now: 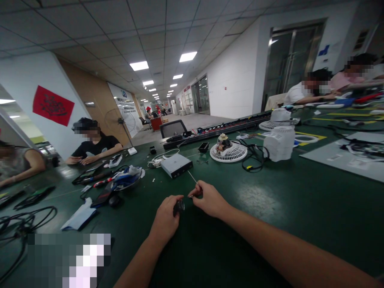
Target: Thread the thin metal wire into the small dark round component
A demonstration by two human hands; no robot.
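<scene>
My left hand (pixel 166 218) is closed around a short dark cylinder (pixel 179 206), whose round end faces right. Just to its right, my right hand (pixel 210 200) pinches a thin, light-coloured rod (pixel 192 177) that slants up and left toward a disc drive (pixel 176 163). Something small and shiny (pixel 191 196) shows at the right fingertips, too small to name. Both hands are over the green table, with a short gap between them. The drive is a flat grey metal box with a black front.
Beyond my hands are a white round fan grille (pixel 228 151) with a motor on it, a white housing (pixel 279 143), a black cable (pixel 255 158) and a small black box (pixel 203 147). To the left lie a blue cloth bundle (pixel 127 177) and a phone-like blurred patch. Other people sit around the table.
</scene>
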